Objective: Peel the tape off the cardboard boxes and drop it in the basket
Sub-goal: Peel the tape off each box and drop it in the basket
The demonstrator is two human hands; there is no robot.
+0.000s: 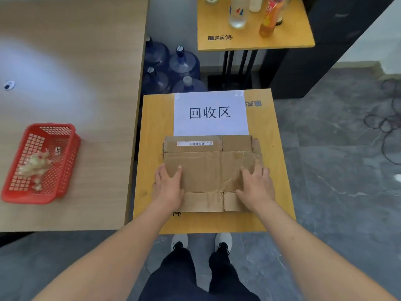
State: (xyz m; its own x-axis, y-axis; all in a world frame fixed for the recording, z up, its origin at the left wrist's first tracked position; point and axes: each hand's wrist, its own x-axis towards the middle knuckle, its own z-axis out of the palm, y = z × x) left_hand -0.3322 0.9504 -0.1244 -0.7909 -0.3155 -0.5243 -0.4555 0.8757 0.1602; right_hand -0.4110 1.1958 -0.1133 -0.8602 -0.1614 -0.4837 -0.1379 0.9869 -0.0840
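A flattened brown cardboard box (206, 170) lies on a small yellow table (152, 131), just below a white paper sign (210, 112). A barcode label (194, 143) runs along the box's far flap. My left hand (168, 186) rests on the box's left edge, thumb on top and fingers straight. My right hand (256, 185) lies flat on its right part, over a wrinkled patch. A red plastic basket (63, 170) sits on the wooden table (69, 72) to the left and holds a crumpled wad of clear tape (34, 166).
Several blue water jugs (171, 68) stand on the floor between the tables. Another yellow table (253, 40) with bottles (269, 18) is at the back. Dark cabinets (325, 40) rise at the right, and cables (386, 127) lie on the grey floor.
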